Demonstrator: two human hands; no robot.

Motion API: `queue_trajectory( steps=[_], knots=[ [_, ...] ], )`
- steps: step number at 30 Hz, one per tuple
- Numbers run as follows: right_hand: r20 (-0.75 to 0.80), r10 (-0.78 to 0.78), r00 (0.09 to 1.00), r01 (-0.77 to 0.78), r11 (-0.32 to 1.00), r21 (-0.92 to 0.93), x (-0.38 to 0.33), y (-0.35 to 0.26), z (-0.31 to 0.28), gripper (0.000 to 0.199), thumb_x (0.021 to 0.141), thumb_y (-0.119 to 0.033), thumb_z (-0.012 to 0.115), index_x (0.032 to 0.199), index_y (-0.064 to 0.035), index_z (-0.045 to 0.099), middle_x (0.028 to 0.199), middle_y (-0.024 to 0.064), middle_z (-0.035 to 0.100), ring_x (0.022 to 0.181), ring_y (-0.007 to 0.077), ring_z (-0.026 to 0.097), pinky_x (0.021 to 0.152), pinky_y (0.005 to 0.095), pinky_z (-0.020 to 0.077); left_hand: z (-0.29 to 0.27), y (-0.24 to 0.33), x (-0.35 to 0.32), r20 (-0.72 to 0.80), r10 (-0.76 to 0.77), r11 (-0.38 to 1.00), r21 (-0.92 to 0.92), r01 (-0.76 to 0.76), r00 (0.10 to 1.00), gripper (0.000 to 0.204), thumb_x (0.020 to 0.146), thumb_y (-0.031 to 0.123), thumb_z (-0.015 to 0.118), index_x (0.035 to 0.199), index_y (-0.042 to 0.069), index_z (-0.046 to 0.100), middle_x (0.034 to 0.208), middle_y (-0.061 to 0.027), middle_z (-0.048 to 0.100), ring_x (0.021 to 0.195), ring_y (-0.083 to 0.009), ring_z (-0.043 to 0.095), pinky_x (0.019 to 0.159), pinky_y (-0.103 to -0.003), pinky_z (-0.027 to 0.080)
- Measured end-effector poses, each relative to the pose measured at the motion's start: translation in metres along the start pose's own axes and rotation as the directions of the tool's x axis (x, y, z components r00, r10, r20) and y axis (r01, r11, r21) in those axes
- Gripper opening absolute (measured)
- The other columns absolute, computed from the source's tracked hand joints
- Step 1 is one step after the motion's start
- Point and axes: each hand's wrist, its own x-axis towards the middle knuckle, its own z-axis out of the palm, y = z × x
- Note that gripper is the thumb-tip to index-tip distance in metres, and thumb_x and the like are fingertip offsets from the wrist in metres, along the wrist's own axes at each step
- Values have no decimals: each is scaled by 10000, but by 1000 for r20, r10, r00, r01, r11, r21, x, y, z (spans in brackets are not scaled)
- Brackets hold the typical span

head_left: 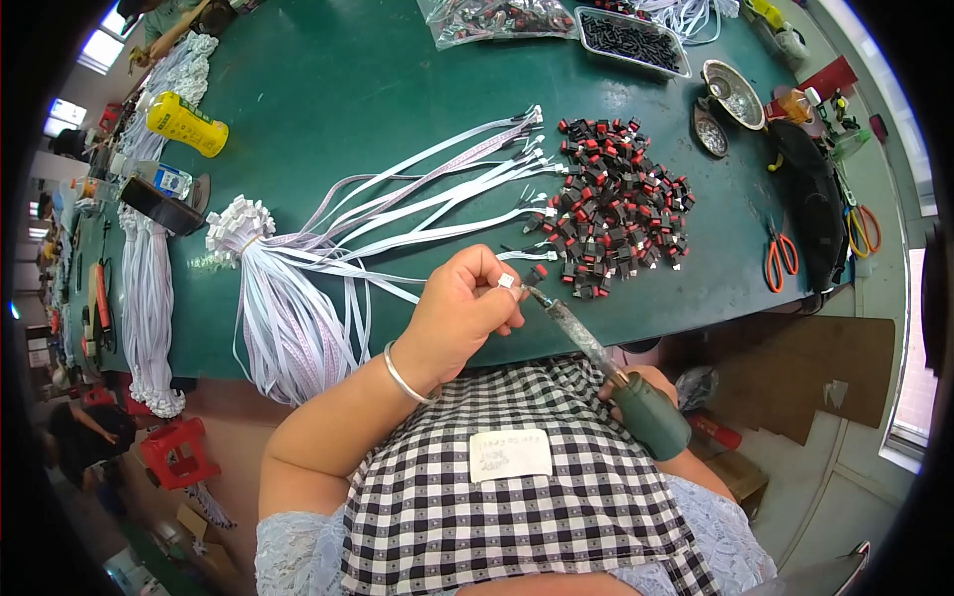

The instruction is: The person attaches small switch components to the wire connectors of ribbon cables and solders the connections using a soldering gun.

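My left hand (459,310), closed, pinches a small white connector (506,281) above the front edge of the table. A small black-and-red rocker switch (536,274) is right beside the fingertips; whether it is joined to the connector I cannot make out. My right hand (651,380) is wrapped round a soldering iron with a dark green handle (651,417). Its metal barrel slants up and left, with the tip close to the connector and switch. Behind them lies a pile of similar switches (621,204), and white flat cables (417,233) fan out from a bundle on the left.
The green table (328,79) also carries orange-handled scissors (781,260), metal dishes (733,94), a plastic tub of black parts (633,42), a bagged batch of parts (497,20), a yellow bottle (187,124) and more cable bundles (149,308). A red stool (179,452) stands lower left.
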Motion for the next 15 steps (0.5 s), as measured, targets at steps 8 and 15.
queue_trajectory(
  steps=[8, 15],
  knots=[
    [40, 9, 999, -9, 1000, -10, -2, 14, -3, 271, 608, 14, 657, 855, 13, 546, 791, 91, 594, 757, 188, 584, 707, 297, 474, 2, 0, 0, 2, -4, 1000, 5, 4, 1000, 94, 800, 61, 531, 749, 60, 452, 809, -67, 526, 617, -104, 514, 546, -228, 408],
    [180, -76, 981, 121, 959, -255, 5, -2, -4, 359, 628, -52, 701, 936, 9, 527, 776, 101, 590, 756, 185, 581, 697, 299, 473, 1, -1, -1, -1, -13, 1000, 19, 13, 1000, 84, 802, 71, 533, 768, 58, 457, 795, -67, 529, 617, -104, 514, 549, -232, 405]
  ],
)
